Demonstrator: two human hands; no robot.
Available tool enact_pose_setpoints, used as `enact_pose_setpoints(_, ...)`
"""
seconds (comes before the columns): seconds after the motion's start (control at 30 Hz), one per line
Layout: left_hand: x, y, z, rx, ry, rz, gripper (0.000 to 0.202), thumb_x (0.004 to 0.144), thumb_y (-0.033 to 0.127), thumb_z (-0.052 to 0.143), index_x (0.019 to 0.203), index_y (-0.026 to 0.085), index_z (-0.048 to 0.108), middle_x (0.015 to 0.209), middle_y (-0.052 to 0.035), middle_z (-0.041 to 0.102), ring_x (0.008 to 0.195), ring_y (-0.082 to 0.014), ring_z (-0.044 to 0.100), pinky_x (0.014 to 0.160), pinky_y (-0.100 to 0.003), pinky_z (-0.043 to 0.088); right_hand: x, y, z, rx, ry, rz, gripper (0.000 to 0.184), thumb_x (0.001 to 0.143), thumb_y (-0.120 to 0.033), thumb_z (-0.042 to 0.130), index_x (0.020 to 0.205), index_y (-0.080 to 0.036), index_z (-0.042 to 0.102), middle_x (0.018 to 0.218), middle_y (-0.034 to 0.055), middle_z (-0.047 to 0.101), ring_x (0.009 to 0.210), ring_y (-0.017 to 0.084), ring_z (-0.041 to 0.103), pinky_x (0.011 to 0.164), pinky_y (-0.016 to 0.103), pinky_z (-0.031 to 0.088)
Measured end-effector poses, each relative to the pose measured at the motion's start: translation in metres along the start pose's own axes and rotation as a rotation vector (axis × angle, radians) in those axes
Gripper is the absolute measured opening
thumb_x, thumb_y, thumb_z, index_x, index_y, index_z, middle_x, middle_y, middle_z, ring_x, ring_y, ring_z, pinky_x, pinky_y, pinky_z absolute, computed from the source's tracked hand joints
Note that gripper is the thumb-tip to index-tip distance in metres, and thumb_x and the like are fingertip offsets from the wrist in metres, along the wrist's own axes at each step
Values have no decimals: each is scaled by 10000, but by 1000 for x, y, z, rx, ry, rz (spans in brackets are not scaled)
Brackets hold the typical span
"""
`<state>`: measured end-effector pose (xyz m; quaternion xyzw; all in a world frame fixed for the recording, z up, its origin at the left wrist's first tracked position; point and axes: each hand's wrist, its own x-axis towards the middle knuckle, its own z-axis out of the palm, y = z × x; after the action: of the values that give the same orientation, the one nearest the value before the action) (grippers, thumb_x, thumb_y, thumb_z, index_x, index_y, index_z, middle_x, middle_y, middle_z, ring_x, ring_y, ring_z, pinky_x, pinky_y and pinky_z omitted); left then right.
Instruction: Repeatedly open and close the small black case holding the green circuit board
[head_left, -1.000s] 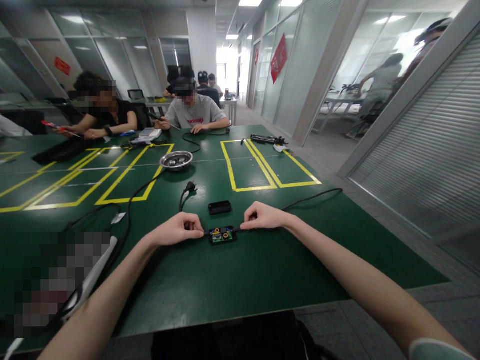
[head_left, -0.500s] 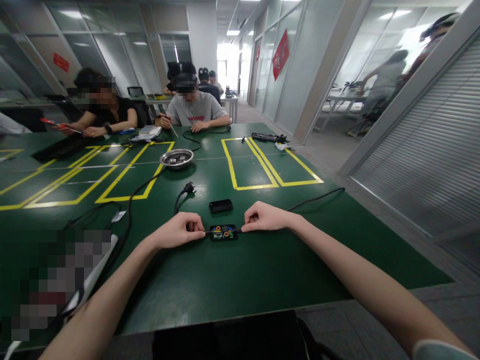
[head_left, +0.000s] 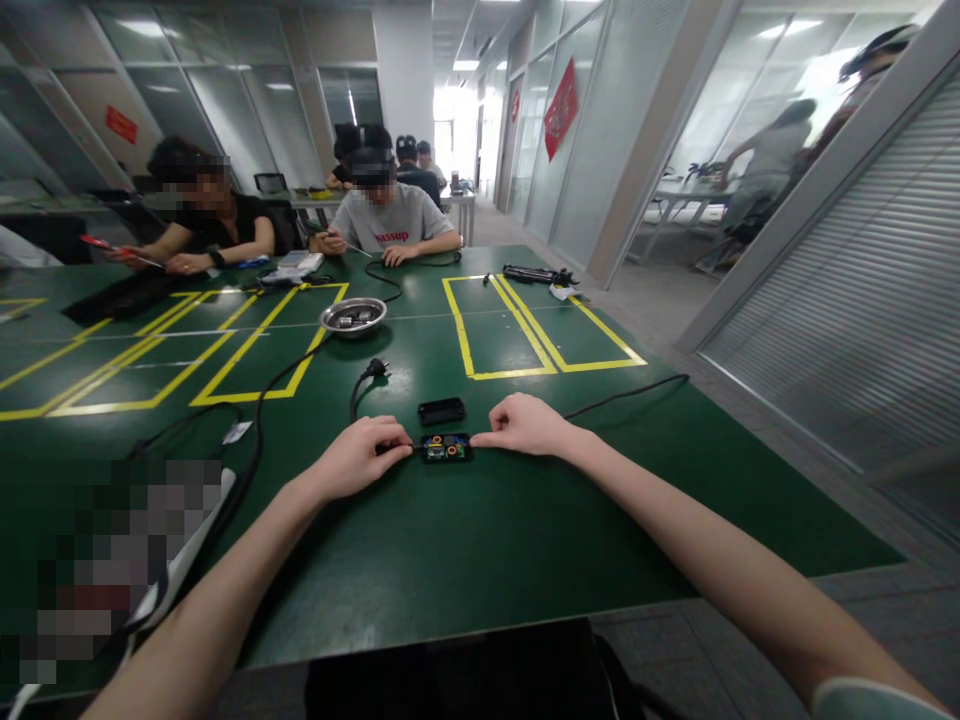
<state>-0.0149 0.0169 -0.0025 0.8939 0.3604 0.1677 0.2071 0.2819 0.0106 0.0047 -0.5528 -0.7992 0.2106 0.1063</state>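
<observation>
A small black adapter (head_left: 445, 448) lies open on the green table (head_left: 487, 540), its circuit board with orange and green parts showing. My left hand (head_left: 363, 455) pinches the black cable at the adapter's left end. My right hand (head_left: 525, 424) pinches the cable (head_left: 630, 394) at its right end. Both hands rest on the table with fingers closed. Just beyond the adapter lies its black cover (head_left: 442, 411). The left cable curves up to a plug (head_left: 375, 370).
A metal bowl (head_left: 352, 317) holding small parts sits further back, among yellow tape rectangles (head_left: 510, 335). Two people work at the table's far side. A black tool (head_left: 534, 274) lies at the far right. Another cable (head_left: 255, 440) and a white object run along the left.
Both hands have slid the open adapter away from me, closer to the black cover. The plug cable shifted with it.
</observation>
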Motion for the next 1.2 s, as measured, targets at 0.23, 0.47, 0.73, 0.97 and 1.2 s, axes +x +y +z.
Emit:
enact_pose_setpoints(0.23,0,1,0,170,-8,101,176,988,254,547,895,201,687,884,-38,670,809,-190,637,756,-299,468,2,-10,-7,-61,-15,97,543,762,-633,784,504,-209,561,514,9,547,559,168,522,561,288,323)
enact_pose_setpoints(0.47,1,5,6,179,91,19,181,945,315,606,862,200,718,845,-43,687,804,-212,643,746,-329,497,8,9,13,150,80,-154,267,873,-443,747,809,-184,729,714,0,656,623,135,546,600,255,378)
enact_pose_setpoints(0.73,6,-12,21,80,220,25,351,1022,352,484,1243,246,736,1217,-86,718,1115,-255,640,1012,-445,516,17,23,34,20,313,-414,273,982,-247,606,1223,-204,729,1150,118,696,1043,250,623,961,430,504)
enact_pose_setpoints(0.97,4,0,19,11,180,32,308,962,400,627,1192,240,755,1203,-100,735,1147,-285,637,1066,-499,493,17,21,37,168,310,-429,121,930,-201,694,990,-227,796,1052,89,742,1000,244,658,939,430,525)
enact_pose_setpoints(1.2,3,1,21,-94,186,-11,237,935,369,667,1090,241,792,1172,-89,717,1111,-261,667,1047,-443,523,16,19,37,324,313,-398,85,878,-168,748,877,-227,810,958,55,746,924,209,697,892,360,532)
